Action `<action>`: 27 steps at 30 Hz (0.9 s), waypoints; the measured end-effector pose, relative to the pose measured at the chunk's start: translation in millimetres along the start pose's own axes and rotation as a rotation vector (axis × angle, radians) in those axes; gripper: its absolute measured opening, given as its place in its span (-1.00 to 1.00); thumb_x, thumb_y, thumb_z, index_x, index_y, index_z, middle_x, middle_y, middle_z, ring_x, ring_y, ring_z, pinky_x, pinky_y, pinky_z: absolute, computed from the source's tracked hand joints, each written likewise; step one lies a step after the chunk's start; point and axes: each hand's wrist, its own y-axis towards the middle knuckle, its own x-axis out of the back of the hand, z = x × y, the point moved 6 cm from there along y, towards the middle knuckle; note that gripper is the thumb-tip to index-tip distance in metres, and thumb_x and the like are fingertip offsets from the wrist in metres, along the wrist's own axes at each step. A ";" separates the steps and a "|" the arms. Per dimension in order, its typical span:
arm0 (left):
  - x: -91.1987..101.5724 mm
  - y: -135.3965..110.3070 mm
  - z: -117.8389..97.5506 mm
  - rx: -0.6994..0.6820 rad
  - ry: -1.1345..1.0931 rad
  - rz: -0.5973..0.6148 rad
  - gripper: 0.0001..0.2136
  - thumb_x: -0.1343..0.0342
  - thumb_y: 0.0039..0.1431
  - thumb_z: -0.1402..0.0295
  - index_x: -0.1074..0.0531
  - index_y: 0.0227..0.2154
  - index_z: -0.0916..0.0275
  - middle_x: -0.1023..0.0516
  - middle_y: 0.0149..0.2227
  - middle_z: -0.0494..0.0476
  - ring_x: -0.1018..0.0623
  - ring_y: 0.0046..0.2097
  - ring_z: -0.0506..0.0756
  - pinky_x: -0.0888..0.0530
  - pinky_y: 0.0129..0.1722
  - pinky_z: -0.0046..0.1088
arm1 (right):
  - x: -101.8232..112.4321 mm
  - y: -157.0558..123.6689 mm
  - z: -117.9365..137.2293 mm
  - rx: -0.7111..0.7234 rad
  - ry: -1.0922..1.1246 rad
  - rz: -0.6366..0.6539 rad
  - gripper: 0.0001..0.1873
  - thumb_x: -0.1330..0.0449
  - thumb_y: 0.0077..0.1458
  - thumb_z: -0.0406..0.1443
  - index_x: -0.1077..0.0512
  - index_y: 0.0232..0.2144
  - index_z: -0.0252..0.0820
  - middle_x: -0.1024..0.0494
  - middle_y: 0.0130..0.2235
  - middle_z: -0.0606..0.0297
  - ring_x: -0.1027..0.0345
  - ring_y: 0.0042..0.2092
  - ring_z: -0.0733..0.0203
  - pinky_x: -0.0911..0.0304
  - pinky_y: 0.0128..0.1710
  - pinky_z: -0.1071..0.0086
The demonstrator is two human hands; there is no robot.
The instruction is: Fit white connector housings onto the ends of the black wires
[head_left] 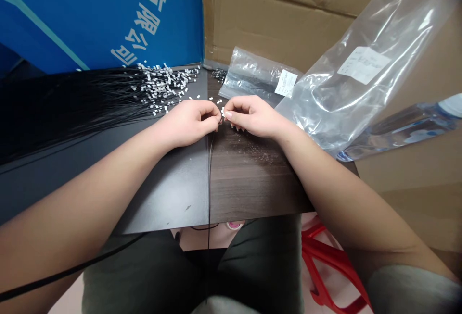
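My left hand (195,120) is closed in a pinch on a thin black cable (210,169), which hangs down over the table's front edge. Fingertip to fingertip with it, my right hand (250,118) pinches a small white connector (223,111) that is mostly hidden by the fingers. Whether cable and connector are joined cannot be made out. To the left of my hands lies a big bundle of black cables (79,97), their ends tipped with white pieces (162,83). A few loose white pieces (211,98) lie just beyond my fingers.
Tiny clear scraps (262,153) are scattered on the dark tabletop (249,189). Behind are a labelled plastic bag (249,71), a larger clear bag (346,93) and a plastic bottle (404,124). A blue panel (90,16) and cardboard (274,20) stand at the back. A red stool (335,261) is below right.
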 end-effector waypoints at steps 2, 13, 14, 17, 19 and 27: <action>0.7 -0.2 -0.5 0.001 0.034 -0.006 -0.82 -0.14 0.20 0.27 -0.61 -0.28 0.21 -0.70 -0.34 0.08 -0.58 -0.30 0.11 -0.43 -0.21 -0.34 | 0.2 -0.1 -0.7 -0.004 0.014 -0.001 -0.75 -0.33 0.30 -0.14 -0.46 -0.33 -0.16 -0.43 -0.45 0.39 -0.26 -0.40 0.27 -0.18 -0.39 0.36; 1.5 -1.2 -0.8 -0.021 0.057 -0.041 -0.79 -0.11 0.23 0.25 -0.58 -0.24 0.22 -0.69 -0.29 0.09 -0.58 -0.25 0.13 -0.42 -0.18 -0.34 | 1.0 -0.3 -0.8 0.004 -0.013 0.003 -0.77 -0.29 0.31 -0.14 -0.45 -0.31 -0.15 -0.42 -0.45 0.39 -0.24 -0.41 0.26 -0.15 -0.37 0.35; 1.6 -1.2 -0.9 -0.026 0.060 -0.041 -0.79 -0.10 0.23 0.25 -0.59 -0.24 0.22 -0.70 -0.29 0.09 -0.58 -0.24 0.12 -0.41 -0.18 -0.34 | 1.3 -0.3 0.0 0.015 -0.038 -0.005 -0.78 -0.28 0.31 -0.15 -0.45 -0.31 -0.15 -0.42 -0.44 0.38 -0.23 -0.39 0.25 -0.14 -0.36 0.35; 1.7 -0.9 -0.6 -0.026 0.067 -0.039 -0.78 -0.10 0.23 0.24 -0.60 -0.25 0.22 -0.69 -0.30 0.09 -0.58 -0.26 0.12 -0.41 -0.19 -0.34 | 1.9 -0.4 2.4 0.047 -0.116 -0.033 -0.81 -0.26 0.30 -0.18 -0.46 -0.31 -0.16 -0.42 -0.40 0.36 -0.21 -0.34 0.23 -0.12 -0.33 0.34; 1.6 -0.5 0.0 -0.017 0.065 -0.038 -0.78 -0.10 0.23 0.23 -0.60 -0.26 0.22 -0.69 -0.32 0.08 -0.57 -0.27 0.12 -0.41 -0.20 -0.33 | 1.5 -0.6 3.2 0.057 -0.141 -0.042 -0.82 -0.24 0.30 -0.19 -0.46 -0.31 -0.16 -0.42 -0.39 0.35 -0.20 -0.33 0.22 -0.10 -0.32 0.33; 0.5 0.5 0.4 -0.001 0.032 -0.038 -0.79 -0.12 0.20 0.24 -0.60 -0.30 0.23 -0.67 -0.36 0.09 -0.57 -0.29 0.12 -0.44 -0.19 -0.34 | 0.6 -1.7 6.2 0.089 -0.238 -0.046 -0.85 -0.20 0.30 -0.22 -0.47 -0.29 -0.16 -0.44 -0.37 0.35 -0.20 -0.33 0.21 -0.09 -0.30 0.30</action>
